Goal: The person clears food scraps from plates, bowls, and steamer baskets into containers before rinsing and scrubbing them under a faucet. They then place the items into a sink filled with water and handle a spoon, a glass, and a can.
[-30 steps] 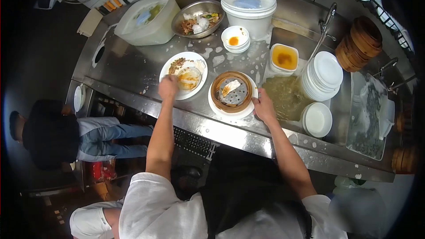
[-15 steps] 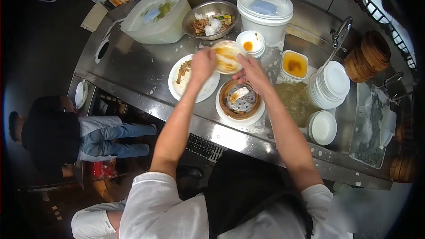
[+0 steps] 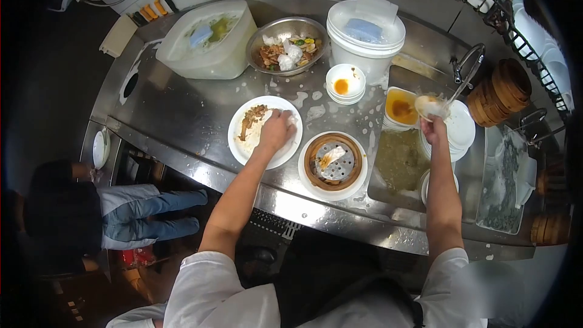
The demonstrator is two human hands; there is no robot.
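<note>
My left hand (image 3: 278, 130) is over a white plate (image 3: 280, 157) with brown food scraps (image 3: 254, 123) on it. Its fingers curl down onto the plate, and what they hold, if anything, is hidden. Out to the right, my right hand (image 3: 435, 129) grips a small dish (image 3: 429, 107), blurred by motion, near the end of the tap spout (image 3: 465, 84). Between my arms a round bamboo steamer (image 3: 310, 173) rests on a white plate (image 3: 334, 196). Inside the steamer a crumpled white scrap (image 3: 332, 157) with a yellow-brown stain lies on a perforated metal disc (image 3: 340, 169).
A metal bowl of food waste (image 3: 255, 61), a tub of greenish water (image 3: 173, 58) and a white bucket (image 3: 364, 54) line the back. Small dishes (image 3: 346, 87) stand before the bucket. The sink (image 3: 398, 167) holds plates (image 3: 460, 127) and orange-liquid containers (image 3: 402, 98). Another person (image 3: 67, 206) stands left.
The small dish went from between both hands to the right, over the sink, in my right hand. My left hand let go of it and came down onto the plate of scraps.
</note>
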